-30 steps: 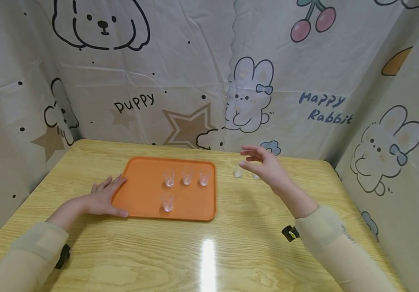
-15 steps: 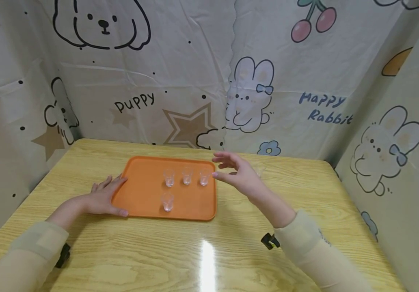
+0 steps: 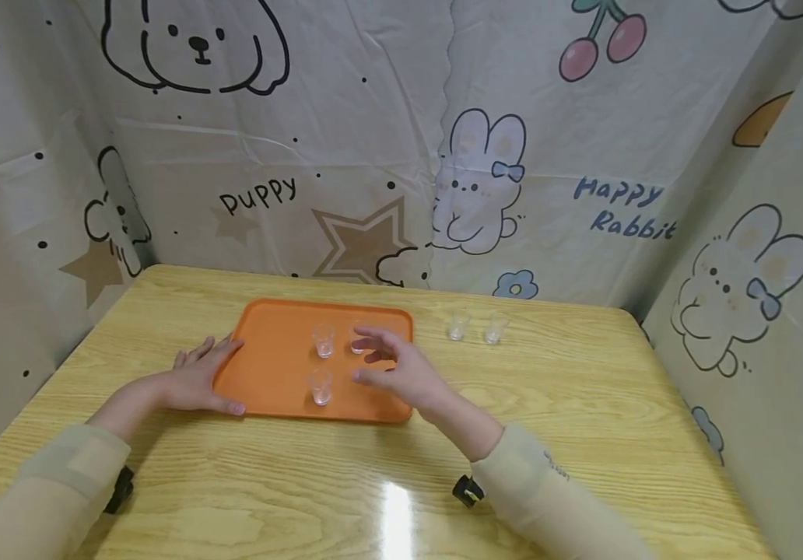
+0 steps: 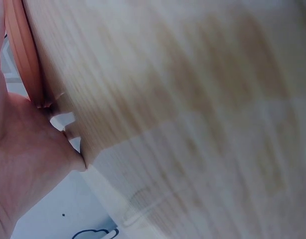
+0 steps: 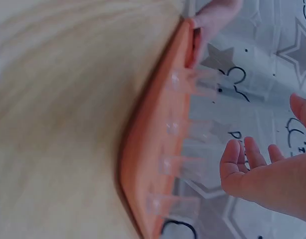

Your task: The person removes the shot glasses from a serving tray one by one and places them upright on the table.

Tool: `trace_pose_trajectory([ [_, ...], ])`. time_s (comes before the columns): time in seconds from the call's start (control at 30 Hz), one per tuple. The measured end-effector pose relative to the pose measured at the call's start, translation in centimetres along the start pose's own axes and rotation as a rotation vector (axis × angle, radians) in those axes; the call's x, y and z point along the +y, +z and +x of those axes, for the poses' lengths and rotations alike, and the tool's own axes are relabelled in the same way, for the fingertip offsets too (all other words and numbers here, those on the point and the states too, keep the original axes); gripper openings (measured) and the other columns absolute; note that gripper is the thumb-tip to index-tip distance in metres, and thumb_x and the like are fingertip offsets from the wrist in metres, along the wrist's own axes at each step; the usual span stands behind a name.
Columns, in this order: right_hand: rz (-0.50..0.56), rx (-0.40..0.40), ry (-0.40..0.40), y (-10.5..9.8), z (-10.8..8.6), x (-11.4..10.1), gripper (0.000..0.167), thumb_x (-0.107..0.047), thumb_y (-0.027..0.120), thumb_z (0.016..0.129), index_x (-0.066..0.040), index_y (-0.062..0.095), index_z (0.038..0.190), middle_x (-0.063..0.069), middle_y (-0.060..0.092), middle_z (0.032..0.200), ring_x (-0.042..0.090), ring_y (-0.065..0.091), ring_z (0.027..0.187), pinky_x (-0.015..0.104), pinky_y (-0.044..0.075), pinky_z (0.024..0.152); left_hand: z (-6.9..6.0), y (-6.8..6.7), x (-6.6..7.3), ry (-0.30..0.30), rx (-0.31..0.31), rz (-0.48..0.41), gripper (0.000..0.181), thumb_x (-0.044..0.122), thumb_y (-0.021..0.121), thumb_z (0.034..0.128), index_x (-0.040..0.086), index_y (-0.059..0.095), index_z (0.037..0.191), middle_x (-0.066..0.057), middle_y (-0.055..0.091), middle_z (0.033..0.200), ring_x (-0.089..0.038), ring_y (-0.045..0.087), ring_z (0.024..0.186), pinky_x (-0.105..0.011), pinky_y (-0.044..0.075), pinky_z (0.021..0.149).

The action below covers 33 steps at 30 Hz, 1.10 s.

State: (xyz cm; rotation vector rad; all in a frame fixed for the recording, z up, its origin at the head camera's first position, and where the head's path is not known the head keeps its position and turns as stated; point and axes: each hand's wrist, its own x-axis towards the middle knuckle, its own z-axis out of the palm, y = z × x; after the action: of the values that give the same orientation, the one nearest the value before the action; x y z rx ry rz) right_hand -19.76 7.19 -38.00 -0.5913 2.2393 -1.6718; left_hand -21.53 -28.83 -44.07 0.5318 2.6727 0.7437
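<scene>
My left hand [image 3: 198,383] rests against the left side of the orange tray [image 3: 261,365], its fingers and thumb spread along the edge. The left wrist view shows the palm [image 4: 33,154] beside the tray's rim. My right hand [image 3: 407,373] hovers above the tray's right half, fingers loosely curved, with nothing between thumb and fingers. Several small clear glasses stand upright on the tray: one near the front [image 3: 320,389], one behind it [image 3: 324,342], and one partly hidden by my right fingers. In the right wrist view, a further glass [image 5: 173,205] shows on the tray.
Two more clear glasses, a left one [image 3: 457,327] and a right one [image 3: 495,330], stand on the wooden table [image 3: 555,373] right of the tray. A printed curtain [image 3: 345,140] hangs behind the table and along both sides.
My right hand has moved left and toward me, from beside the two table glasses to over the tray, uncovering those glasses and hiding a tray glass. The left hand and tray have stayed put.
</scene>
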Motion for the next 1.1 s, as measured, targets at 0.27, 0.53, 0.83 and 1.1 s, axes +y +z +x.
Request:
trace_pose_trajectory([
  [0.27, 0.025, -0.052, 0.053, 2.5, 1.3, 2.4, 0.058, -0.009, 0.071, 0.083, -0.007, 0.049, 0.136, 0.017, 0.055, 0.130, 0.036, 0.051, 0.114, 0.035, 0.045, 0.092, 0.1, 0.1, 0.1, -0.008, -0.017, 0.013, 0.114, 0.052, 0.077, 0.0711, 0.003, 0.011, 0.151, -0.026, 0.001, 0.155, -0.053, -0.008, 0.138, -0.074, -0.010, 0.097],
  [0.53, 0.034, -0.079, 0.111, 3.9, 2.5, 3.8, 0.051, -0.003, 0.072, 0.082, -0.003, 0.054, 0.130, 0.016, 0.059, 0.121, 0.030, 0.058, 0.110, 0.027, 0.050, 0.085, 0.1, 0.3, -0.1, -0.009, -0.019, 0.011, 0.114, 0.051, 0.077, 0.0712, 0.002, 0.010, 0.150, -0.026, 0.001, 0.155, -0.053, -0.008, 0.137, -0.074, -0.010, 0.097],
  [0.83, -0.013, -0.073, 0.105, 4.9, 3.7, 4.1, 0.041, -0.002, 0.075, 0.078, -0.002, 0.060, 0.116, 0.014, 0.063, 0.105, 0.019, 0.060, 0.094, 0.018, 0.047, 0.073, -0.1, -0.1, 0.3, -0.015, -0.023, 0.014, 0.114, 0.051, 0.077, 0.0716, 0.001, 0.011, 0.150, -0.026, 0.001, 0.155, -0.053, -0.009, 0.137, -0.074, -0.010, 0.097],
  [1.1, -0.045, -0.080, 0.106, 5.0, 3.8, 4.1, 0.033, -0.002, 0.075, 0.078, -0.002, 0.061, 0.109, 0.011, 0.063, 0.099, 0.010, 0.056, 0.085, 0.017, 0.046, 0.071, 0.0, 0.0, 0.1, -0.020, -0.023, 0.031, 0.114, 0.052, 0.076, 0.0717, 0.002, 0.010, 0.150, -0.026, 0.000, 0.155, -0.053, -0.007, 0.138, -0.074, -0.009, 0.098],
])
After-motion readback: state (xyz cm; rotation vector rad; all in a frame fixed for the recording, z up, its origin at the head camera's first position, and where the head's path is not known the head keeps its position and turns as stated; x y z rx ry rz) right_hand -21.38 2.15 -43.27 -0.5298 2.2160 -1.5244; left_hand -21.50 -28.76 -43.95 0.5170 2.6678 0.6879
